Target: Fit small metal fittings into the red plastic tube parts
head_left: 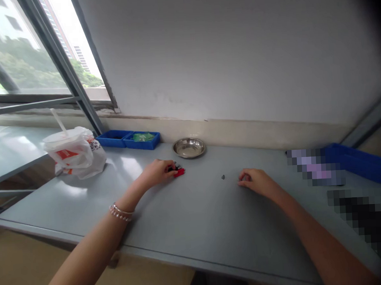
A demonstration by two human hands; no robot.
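Left fingers [170, 168] curled around a small red and black part [178, 172], pinched against the grey desk [195, 227]; hold looks light. Right fingers [245, 178] loosely bent, resting on the desk, holding nothing visible. Between the hands, nearer the right hand [256, 182], a tiny dark piece [223, 177] lying loose. Behind, a steel dish [189, 147], two blue bins [128, 139], a bagged drink cup [74, 152]. Possible trouble: part small and slippery, easily flicked from the left hand [156, 172]; loose piece easily brushed away by a sweeping wrist.
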